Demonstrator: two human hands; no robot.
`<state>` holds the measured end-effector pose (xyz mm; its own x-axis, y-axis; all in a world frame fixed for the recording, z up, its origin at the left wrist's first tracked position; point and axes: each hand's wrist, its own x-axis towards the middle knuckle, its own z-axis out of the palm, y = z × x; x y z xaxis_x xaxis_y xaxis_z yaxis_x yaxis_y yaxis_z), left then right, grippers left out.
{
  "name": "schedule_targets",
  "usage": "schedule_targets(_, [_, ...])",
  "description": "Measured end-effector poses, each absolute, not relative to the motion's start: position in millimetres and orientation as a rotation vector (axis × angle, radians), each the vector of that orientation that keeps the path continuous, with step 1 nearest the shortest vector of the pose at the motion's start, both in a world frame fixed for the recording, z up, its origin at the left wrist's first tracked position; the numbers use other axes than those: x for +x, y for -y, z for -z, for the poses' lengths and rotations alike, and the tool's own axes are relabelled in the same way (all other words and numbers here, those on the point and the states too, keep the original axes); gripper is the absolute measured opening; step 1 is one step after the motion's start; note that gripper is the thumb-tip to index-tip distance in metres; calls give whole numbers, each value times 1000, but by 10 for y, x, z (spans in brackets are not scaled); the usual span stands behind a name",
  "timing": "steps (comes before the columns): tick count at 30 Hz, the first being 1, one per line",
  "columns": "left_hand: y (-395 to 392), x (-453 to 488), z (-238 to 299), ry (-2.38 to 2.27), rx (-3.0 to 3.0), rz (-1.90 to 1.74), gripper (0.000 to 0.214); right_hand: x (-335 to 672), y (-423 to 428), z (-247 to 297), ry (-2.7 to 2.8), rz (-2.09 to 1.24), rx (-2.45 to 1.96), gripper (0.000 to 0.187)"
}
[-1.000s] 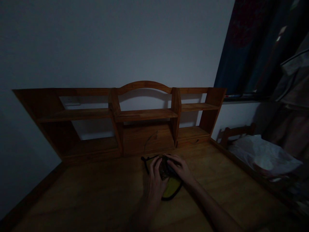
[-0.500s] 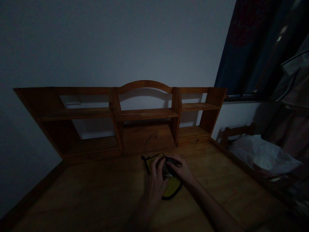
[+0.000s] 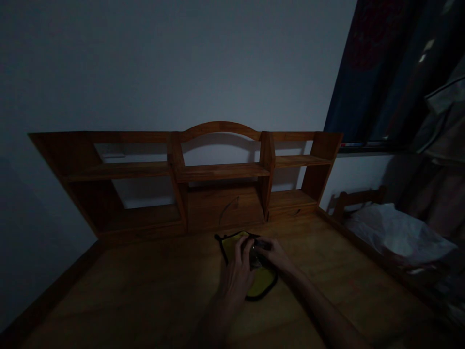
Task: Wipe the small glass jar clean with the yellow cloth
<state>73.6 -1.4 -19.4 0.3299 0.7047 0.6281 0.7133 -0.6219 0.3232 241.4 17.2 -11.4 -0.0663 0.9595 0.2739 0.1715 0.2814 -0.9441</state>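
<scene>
In dim light, a yellow cloth pouch (image 3: 261,283) with a black edge and a black cord lies on the wooden desk (image 3: 145,300). A small dark object (image 3: 256,254) sits on top of it. My left hand (image 3: 238,274) curls its fingers around the object's left side. My right hand (image 3: 273,252) grips it from the right, fingers bent over it. Both hands meet at the object, which is too dark to name.
A wooden shelf unit (image 3: 218,172) with an arched top stands at the back of the desk against the wall. To the right, a white plastic bag (image 3: 395,232) lies beside the desk, with a dark curtain (image 3: 381,72) above it.
Both hands have stayed on the dark object. More of the yellow pouch shows at the far end, and the fingers have shifted slightly.
</scene>
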Motion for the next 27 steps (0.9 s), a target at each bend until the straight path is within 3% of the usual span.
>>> schedule_targets(9, [-12,748,231,1316,-2638,1272,82,2374,-174,167,1446,-1013,-1119,35])
schedule_targets(15, [-1,758,220,1368,-2614,1395,80,2354,-181,166,1197,-1247,-1037,43])
schedule_targets(21, [8,728,186,1395,-2595,1397,87,2399,-203,98,1264,-1267,-946,34])
schedule_targets(27, [-11,716,204,1277,-2618,1401,82,2379,-181,101,1318,-1225,-940,49])
